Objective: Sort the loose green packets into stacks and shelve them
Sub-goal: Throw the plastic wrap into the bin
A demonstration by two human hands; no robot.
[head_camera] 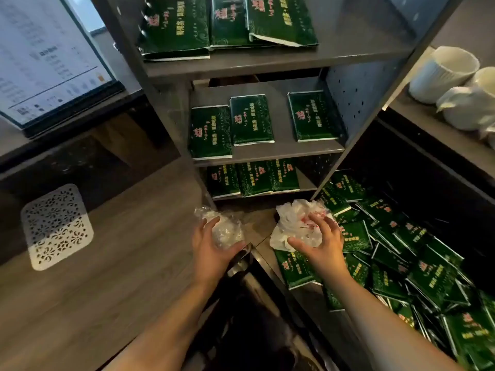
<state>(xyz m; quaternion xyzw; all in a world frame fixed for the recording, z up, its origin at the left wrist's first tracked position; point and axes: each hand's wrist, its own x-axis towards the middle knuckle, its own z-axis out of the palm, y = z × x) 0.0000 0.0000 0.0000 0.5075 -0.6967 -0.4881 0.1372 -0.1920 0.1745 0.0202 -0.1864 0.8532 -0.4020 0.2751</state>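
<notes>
A heap of loose green packets (417, 261) fills the low surface at the right. More green packets lie in stacks on the grey shelf unit (267, 152): a top stack (174, 28), three on the middle shelf (251, 119) and several on the lower shelf (253, 178). My left hand (211, 246) holds a crumpled clear plastic wrapper (225, 228) in front of the shelves. My right hand (321, 239) grips a crumpled white plastic bag with red print (297, 220) at the left edge of the heap.
White ribbed cups and a white pot (460, 97) stand on a ledge at the right. A screen (51, 57) leans at the upper left. A white perforated mat (57, 226) lies on the wooden counter at the left. A dark gap opens below my arms.
</notes>
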